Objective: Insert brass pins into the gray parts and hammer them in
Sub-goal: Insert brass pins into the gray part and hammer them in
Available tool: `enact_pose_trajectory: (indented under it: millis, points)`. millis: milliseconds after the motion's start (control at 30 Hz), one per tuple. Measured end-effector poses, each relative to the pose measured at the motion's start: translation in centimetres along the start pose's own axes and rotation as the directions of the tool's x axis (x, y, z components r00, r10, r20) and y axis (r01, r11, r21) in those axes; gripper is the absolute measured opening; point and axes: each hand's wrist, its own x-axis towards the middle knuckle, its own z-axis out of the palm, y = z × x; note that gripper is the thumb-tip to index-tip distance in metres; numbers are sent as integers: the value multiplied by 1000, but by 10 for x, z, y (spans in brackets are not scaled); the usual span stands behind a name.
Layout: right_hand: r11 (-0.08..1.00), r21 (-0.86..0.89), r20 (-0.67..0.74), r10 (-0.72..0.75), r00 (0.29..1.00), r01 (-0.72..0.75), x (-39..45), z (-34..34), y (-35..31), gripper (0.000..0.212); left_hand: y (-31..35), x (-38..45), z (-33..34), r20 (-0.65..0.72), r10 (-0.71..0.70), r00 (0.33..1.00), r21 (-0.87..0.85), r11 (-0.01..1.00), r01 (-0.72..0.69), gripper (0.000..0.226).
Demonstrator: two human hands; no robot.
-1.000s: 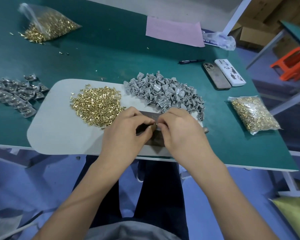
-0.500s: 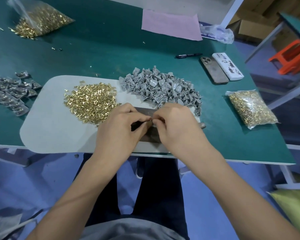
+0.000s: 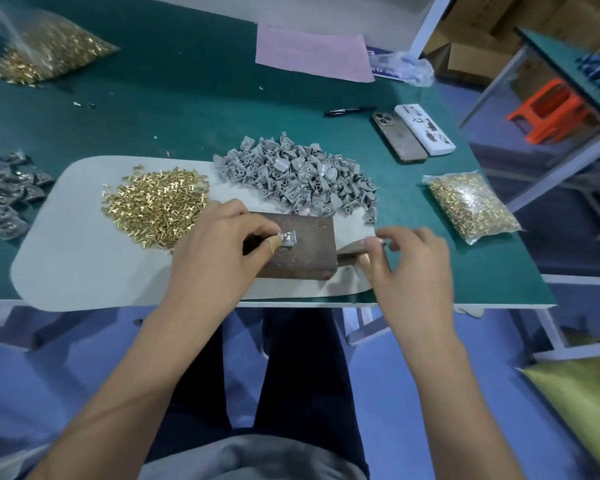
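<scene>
A worker's left hand (image 3: 219, 252) pinches a small gray part (image 3: 288, 238) between thumb and curled fingers, holding it down on a rusty brown metal block (image 3: 303, 258) at the near edge of a pale mat (image 3: 73, 265). The right hand (image 3: 413, 268) hovers just right of the block with its fingers curled over a tool handle (image 3: 355, 252) that pokes out from under them; whether they actually grip it cannot be told. Beyond the left fingertips lies a loose heap of brass pins (image 3: 155, 207), and beyond the gap between the two hands a pile of gray parts (image 3: 297, 178) touches the block's far edge. A sealed bag of pins (image 3: 471, 206) sits on the green table (image 3: 187, 109) beyond and to the right of the right fingers. Well past the left hand, an open bag of pins (image 3: 45, 51) and a cluster of darker gray pieces (image 3: 6, 195) lie at the table's left side. Two phones (image 3: 413, 135), a pen (image 3: 349, 110) and a pink sheet (image 3: 314, 51) lie far beyond both hands.
</scene>
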Motion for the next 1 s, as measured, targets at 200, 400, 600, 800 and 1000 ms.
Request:
enact_pose_trajectory:
  millis: [200, 400, 600, 800, 1000]
  points:
    - [995, -55, 208, 97, 973, -87, -21, 4, 31, 25, -2, 2, 1, 5, -1, 1000, 0, 1000, 1, 8]
    - [966, 207, 125, 128, 984, -152, -10, -8, 20, 34, -2, 4, 1, 17, -4, 1000, -5, 1000, 4, 9]
    - [950, 288, 198, -186, 962, 124, -7, -8, -21, 22, -1, 10, -2, 26, 39, 999, 44, 998, -40, 8]
    - [964, 169, 87, -221, 971, 204, -2, -9, -41, 35, -2, 8, 0, 6, 20, 1000, 46, 999, -20, 8]
    - [964, -8, 251, -254, 934, 264, 4, -19, -51, 28, -3, 8, 0, 3, 11, 1000, 40, 999, -11, 9]
